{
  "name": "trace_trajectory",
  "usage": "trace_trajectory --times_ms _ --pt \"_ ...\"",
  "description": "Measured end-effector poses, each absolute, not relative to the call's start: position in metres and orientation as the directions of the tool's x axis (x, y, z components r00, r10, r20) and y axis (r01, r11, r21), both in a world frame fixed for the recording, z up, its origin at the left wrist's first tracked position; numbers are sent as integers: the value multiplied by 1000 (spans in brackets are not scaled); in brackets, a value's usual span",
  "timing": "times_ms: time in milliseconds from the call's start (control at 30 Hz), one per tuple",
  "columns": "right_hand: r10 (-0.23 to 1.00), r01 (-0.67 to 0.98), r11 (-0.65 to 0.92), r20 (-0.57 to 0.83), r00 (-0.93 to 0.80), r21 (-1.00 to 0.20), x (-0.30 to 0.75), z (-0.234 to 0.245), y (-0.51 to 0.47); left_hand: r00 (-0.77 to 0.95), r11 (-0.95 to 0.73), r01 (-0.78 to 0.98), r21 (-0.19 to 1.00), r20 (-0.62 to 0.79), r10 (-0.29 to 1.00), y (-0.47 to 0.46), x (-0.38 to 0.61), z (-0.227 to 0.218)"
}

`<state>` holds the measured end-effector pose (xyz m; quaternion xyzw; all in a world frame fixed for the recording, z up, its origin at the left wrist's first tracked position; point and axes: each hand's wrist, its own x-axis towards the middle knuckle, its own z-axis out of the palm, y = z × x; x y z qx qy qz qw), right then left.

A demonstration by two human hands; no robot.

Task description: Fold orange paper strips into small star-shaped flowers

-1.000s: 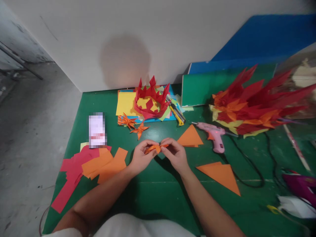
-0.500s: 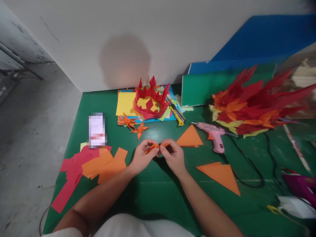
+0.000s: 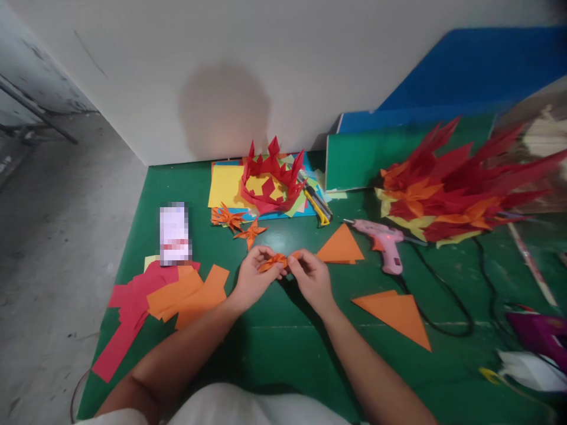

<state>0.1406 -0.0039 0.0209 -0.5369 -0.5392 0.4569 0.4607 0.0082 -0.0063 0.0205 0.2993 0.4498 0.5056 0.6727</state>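
Note:
A small folded orange paper piece (image 3: pixel 277 261) is pinched between both my hands just above the green table (image 3: pixel 274 348). My left hand (image 3: pixel 254 278) grips its left side with curled fingers. My right hand (image 3: pixel 310 277) pinches its right end. Two finished orange folded shapes (image 3: pixel 237 223) lie on the table just beyond my hands. An orange paper triangle (image 3: pixel 341 245) rests right of my right hand, and a larger one (image 3: pixel 396 313) lies nearer the front right.
Red and orange paper scraps (image 3: pixel 163 301) lie at the left by a phone (image 3: pixel 174 233). A red paper crown (image 3: pixel 272 177) sits on coloured sheets beside a yellow cutter (image 3: pixel 318 206). A pink glue gun (image 3: pixel 383 243) with black cord and a big red-orange paper spray (image 3: pixel 460 186) occupy the right.
My hands have drawn slightly closer together and a little farther from me, squeezing the orange piece into a more compact fold.

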Motion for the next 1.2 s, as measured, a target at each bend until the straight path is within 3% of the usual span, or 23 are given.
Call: trace_trajectory --times_ms 467,933,1200 --pt "997 140 -74 -77 -18 -987 142 26 -3 -11 284 -335 898 -305 952 -4 4 23" --pt "1000 198 -4 2 30 -980 140 17 -3 49 276 -331 902 -276 960 -5 7 19" --pt "947 315 314 274 -166 -895 144 20 0 31 190 -161 969 -188 982 -5 1 19"
